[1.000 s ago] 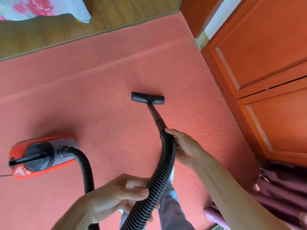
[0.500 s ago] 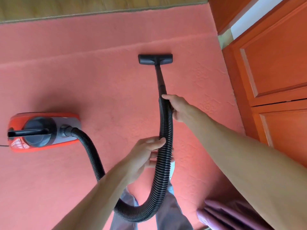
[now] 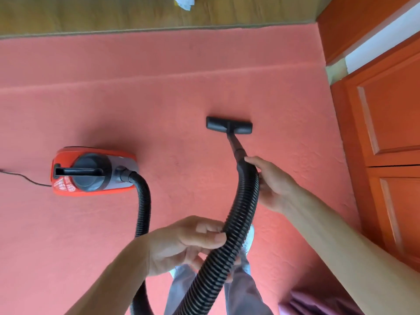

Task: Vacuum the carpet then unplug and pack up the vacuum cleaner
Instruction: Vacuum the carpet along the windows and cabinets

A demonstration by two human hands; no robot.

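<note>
Far left: power cord [image 3: 25, 179] runs from the rear of the vacuum cleaner [image 3: 91, 171] off the left edge of frame; socket not visible. The cleaner sits on the carpet [image 3: 159, 103], left of centre, handle on top, nobody touching it.

The hose [image 3: 143, 208] leaves the cleaner's right end, drops toward the near edge, loops and climbs back up the middle. Left hand [image 3: 188, 244] grips it mid-run, fingers curled round the ribbing, thumb on top. The person's legs are directly below.

The nozzle [image 3: 229, 125] lies flat on the carpet, centre-right, beyond both hands, on a short wand [image 3: 235, 147]. Right hand [image 3: 272, 183] holds the hose's top end just below the wand joint, fingers wrapped behind it.

Step, my read: vacuuming pass in hand. Unplugging and packing up not started.

Next move probably calls for another push/pull stroke. The right hand steers the wand, the left feeds slack so the cleaner isn't dragged.

Edges and room:
- Open carpet to the left and far side of the nozzle, between it and the cleaner.
- A raised crease [image 3: 159, 77] crosses the carpet further out; the nozzle may catch on it.
- Carpet ends at the wood floor [image 3: 113, 14] along the far side.
- Right: orange cabinet doors [image 3: 386, 133] are close, so sideways room there is tight.
- Near right corner: purple fabric [image 3: 318, 302] on the floor, a snag risk for the hose.
</note>
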